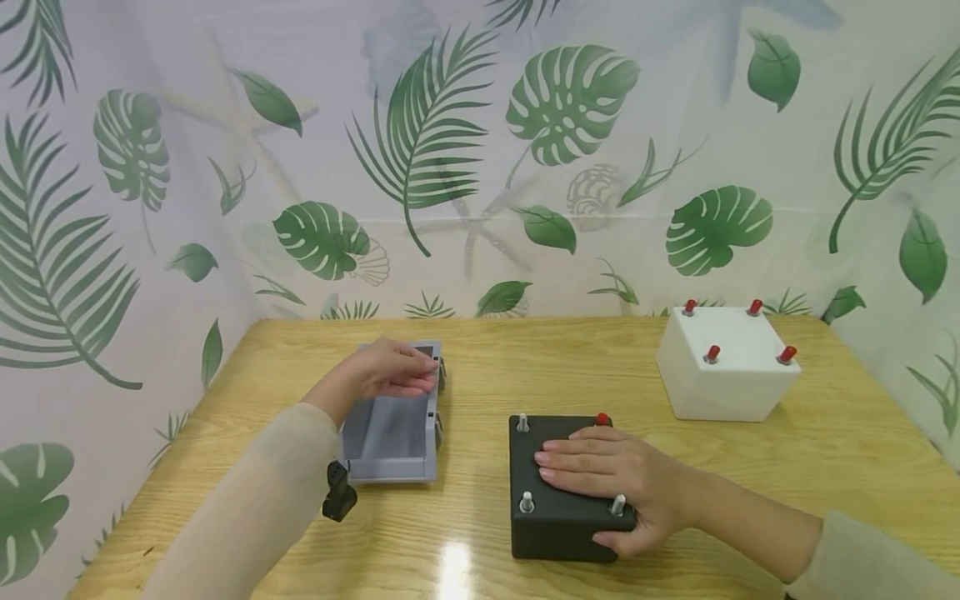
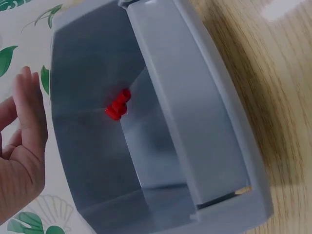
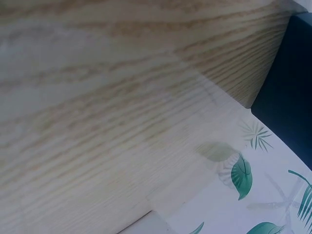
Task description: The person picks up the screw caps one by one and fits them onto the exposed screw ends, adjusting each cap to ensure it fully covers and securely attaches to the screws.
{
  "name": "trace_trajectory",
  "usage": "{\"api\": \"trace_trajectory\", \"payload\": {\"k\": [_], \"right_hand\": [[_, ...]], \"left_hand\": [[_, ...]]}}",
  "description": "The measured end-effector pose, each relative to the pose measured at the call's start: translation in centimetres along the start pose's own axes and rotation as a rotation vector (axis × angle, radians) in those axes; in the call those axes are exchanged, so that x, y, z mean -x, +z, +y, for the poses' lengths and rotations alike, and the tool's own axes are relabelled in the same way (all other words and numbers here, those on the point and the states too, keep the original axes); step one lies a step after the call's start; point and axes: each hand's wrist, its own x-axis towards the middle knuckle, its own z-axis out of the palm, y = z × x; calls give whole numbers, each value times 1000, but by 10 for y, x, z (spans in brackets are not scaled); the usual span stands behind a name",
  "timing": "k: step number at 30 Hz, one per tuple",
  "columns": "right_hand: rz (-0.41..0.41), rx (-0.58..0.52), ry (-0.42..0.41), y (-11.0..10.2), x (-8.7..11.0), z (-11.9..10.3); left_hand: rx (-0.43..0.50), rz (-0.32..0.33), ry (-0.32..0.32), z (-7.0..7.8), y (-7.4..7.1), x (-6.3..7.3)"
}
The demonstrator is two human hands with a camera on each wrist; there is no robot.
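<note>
My left hand (image 1: pixel 396 367) hangs over the grey bin (image 1: pixel 432 450), its fingers loosely extended and holding nothing. Inside the bin, small red caps (image 2: pixel 118 104) lie in a cluster near the corner in the left wrist view. On the table to the right stands a black box (image 1: pixel 566 546) with threaded metal posts on top. A red cap (image 1: pixel 602 419) covers its back right post, while the front left post (image 1: pixel 527 502) and two others are bare. My right hand (image 1: pixel 611 475) rests flat on the box's top, thumb against its side.
A white box (image 1: pixel 720 396) stands at the back right, with red caps (image 1: pixel 712 354) on its posts. Leaf-printed cloth (image 1: pixel 465 125) hangs behind and beside the wooden table (image 1: pixel 540 358). A small black device (image 1: pixel 339 492) is strapped at the left wrist.
</note>
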Motion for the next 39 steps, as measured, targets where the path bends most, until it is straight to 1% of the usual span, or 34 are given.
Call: {"api": "trace_trajectory", "payload": {"k": [4, 7, 12, 16, 21, 26, 29, 34, 39], "right_hand": [[-7, -3, 8, 0, 0, 0], [-5, -3, 6, 1, 0, 0], [5, 1, -2, 1, 0, 0], [6, 3, -2, 2, 0, 0], [12, -1, -4, 2, 0, 0], [26, -9, -8, 3, 0, 0], [35, -8, -10, 3, 0, -1], [39, -4, -11, 4, 0, 0], [41, 7, -9, 3, 1, 0]], "left_hand": [[-10, 52, -24, -5, -4, -2], [8, 97, -44, -7, -7, -4], [38, 130, -55, -14, -12, -8], [40, 170, -68, -19, -10, -14], [-5, 214, -82, -25, -5, -22], [-79, 245, -109, -31, -1, -31], [-109, 245, -134, -35, -1, -36], [-112, 204, -165, -38, -2, -39], [-188, 136, -148, -38, 2, -39]]}}
